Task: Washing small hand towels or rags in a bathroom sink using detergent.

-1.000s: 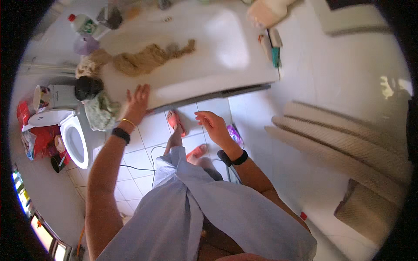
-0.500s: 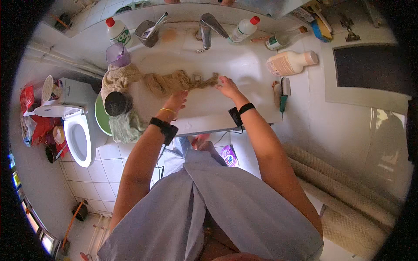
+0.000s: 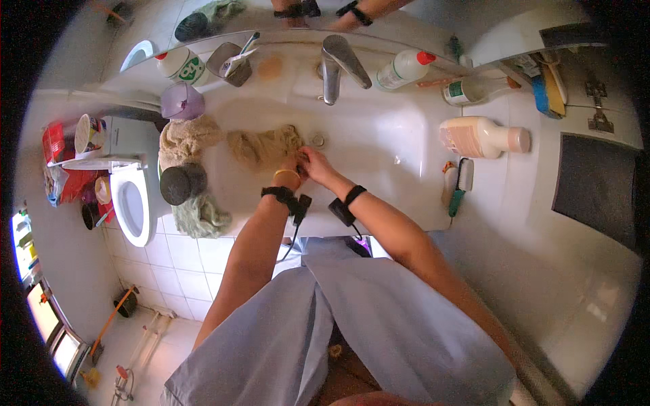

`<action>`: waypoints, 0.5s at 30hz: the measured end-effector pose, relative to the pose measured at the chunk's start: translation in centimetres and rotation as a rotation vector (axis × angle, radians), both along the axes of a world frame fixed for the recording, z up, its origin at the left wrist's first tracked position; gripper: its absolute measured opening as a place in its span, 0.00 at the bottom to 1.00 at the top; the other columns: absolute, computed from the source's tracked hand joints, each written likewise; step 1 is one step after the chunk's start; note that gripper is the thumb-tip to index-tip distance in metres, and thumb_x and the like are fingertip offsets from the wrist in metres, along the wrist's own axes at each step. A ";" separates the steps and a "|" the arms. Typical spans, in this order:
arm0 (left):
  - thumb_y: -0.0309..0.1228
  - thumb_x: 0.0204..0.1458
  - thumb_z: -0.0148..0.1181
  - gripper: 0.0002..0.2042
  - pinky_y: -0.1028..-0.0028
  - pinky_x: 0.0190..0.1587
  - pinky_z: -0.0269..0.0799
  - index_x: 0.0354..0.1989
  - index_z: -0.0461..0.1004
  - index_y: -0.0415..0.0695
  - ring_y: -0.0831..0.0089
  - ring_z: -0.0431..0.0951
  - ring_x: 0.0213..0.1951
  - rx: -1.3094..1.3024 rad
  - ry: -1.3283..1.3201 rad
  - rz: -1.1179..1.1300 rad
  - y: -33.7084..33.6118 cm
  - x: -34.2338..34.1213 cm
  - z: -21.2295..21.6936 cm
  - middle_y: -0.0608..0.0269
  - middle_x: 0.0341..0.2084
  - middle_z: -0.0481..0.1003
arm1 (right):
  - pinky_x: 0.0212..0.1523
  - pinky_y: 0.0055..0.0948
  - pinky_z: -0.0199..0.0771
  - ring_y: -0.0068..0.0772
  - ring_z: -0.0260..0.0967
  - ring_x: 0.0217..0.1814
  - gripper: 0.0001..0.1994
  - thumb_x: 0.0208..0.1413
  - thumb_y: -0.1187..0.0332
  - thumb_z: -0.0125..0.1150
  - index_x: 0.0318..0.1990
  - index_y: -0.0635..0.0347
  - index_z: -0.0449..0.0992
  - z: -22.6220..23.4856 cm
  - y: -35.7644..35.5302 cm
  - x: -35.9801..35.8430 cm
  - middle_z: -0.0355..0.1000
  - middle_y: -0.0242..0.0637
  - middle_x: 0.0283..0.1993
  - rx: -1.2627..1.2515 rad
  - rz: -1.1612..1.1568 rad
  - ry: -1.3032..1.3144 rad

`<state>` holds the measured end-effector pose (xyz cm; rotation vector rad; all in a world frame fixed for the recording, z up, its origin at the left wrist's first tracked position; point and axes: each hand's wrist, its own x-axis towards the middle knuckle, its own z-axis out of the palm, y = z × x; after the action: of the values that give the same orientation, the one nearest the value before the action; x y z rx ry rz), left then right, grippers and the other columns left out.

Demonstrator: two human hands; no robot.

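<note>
1. Head view, hands: the left hand (image 3: pixel 292 163) and the right hand (image 3: pixel 318 166) come together low at the right end of a brown cloth (image 3: pixel 261 146). The right hand's fingers are bent inward toward the left hand, whose fingers are mostly hidden; whether either hand grips the cloth, I cannot tell.
2. Head view, cloth: it lies bunched in the left part of the white sink (image 3: pixel 379 183), left of the drain (image 3: pixel 316 139).
3. Head view, wrists: each wears a black band, and the left also has a yellow bangle (image 3: pixel 287 178).
4. Head view, left of the sink: a tan cloth (image 3: pixel 189 139), a dark rounded object (image 3: pixel 181 183) and a pale green cloth (image 3: pixel 202 215) sit in a row, with a purple cup (image 3: pixel 183 101) beyond them.
5. Head view, far edge: a grey faucet (image 3: pixel 332 69) stands between two red-capped white bottles, the left one near a grey cup (image 3: pixel 227 68).
6. Head view, right side: a peach bottle (image 3: pixel 477 137) lies sideways near a green-handled brush (image 3: pixel 462 183).
</note>
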<state>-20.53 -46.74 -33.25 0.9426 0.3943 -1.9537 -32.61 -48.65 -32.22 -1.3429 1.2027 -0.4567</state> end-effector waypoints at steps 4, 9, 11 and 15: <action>0.43 0.60 0.40 0.20 0.67 0.54 0.63 0.50 0.66 0.40 0.63 0.68 0.48 -0.101 0.213 0.096 -2.1 -0.6 3.6 0.56 0.47 0.68 | 0.40 0.40 0.69 0.47 0.70 0.40 0.09 0.57 0.67 0.51 0.40 0.63 0.69 3.6 -0.1 0.4 0.72 0.48 0.37 -0.209 0.037 0.044; 0.40 0.63 0.35 0.19 0.62 0.59 0.60 0.49 0.67 0.39 0.63 0.67 0.53 -0.227 -0.040 0.026 -3.3 -2.4 3.2 0.54 0.50 0.69 | 0.43 0.42 0.64 0.51 0.64 0.44 0.09 0.54 0.65 0.53 0.36 0.62 0.69 2.9 -4.7 -3.1 0.68 0.49 0.39 -0.297 -0.185 0.232; 0.40 0.62 0.38 0.17 0.61 0.57 0.63 0.47 0.68 0.40 0.63 0.69 0.50 -0.144 -0.090 0.000 -2.1 -1.3 1.2 0.54 0.47 0.70 | 0.42 0.42 0.64 0.50 0.63 0.43 0.08 0.50 0.69 0.56 0.37 0.60 0.69 0.6 -6.4 -6.1 0.68 0.47 0.40 -0.401 -0.180 0.508; 0.41 0.60 0.44 0.15 0.62 0.47 0.70 0.40 0.70 0.43 0.63 0.73 0.40 -0.066 -0.253 -0.084 -0.3 0.3 -4.2 0.58 0.37 0.74 | 0.48 0.41 0.62 0.49 0.61 0.49 0.15 0.46 0.73 0.59 0.44 0.57 0.69 -4.5 -5.2 -7.7 0.67 0.45 0.43 -0.601 -0.235 0.584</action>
<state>-20.20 -47.06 -37.48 1.1617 0.1465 -1.8801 -40.36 -53.85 -36.71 -1.9393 1.8065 -0.6514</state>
